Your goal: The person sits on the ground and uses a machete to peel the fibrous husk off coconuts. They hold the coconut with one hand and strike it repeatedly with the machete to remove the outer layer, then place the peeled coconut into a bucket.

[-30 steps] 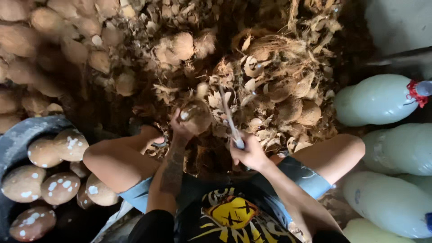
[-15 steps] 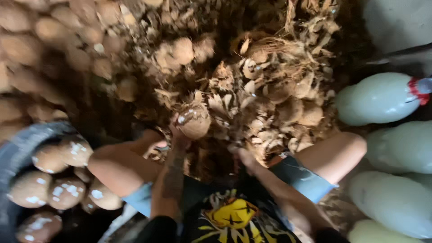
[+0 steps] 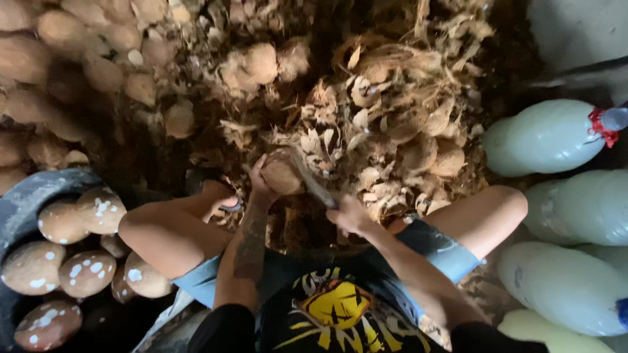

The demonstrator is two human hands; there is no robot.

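Coconut point(image 3: 282, 175) in your L hand point(image 3: 260, 184), blade point(image 3: 313, 182) in your R hand point(image 3: 350, 216).
L to R: dark tub point(image 3: 26, 196) w/ peeled coconuts point(image 3: 65, 252) by your L knee; L fingers clamped on the coconut above the husk pile point(image 3: 379, 124), between your knees; R fist closed on the blade handle, blade touching the nut; pale bottles point(image 3: 556, 137) far R.

left hand point(image 3: 260, 184) gripping coconut point(image 3: 282, 175), right hand point(image 3: 348, 216) gripping blade point(image 3: 313, 182)
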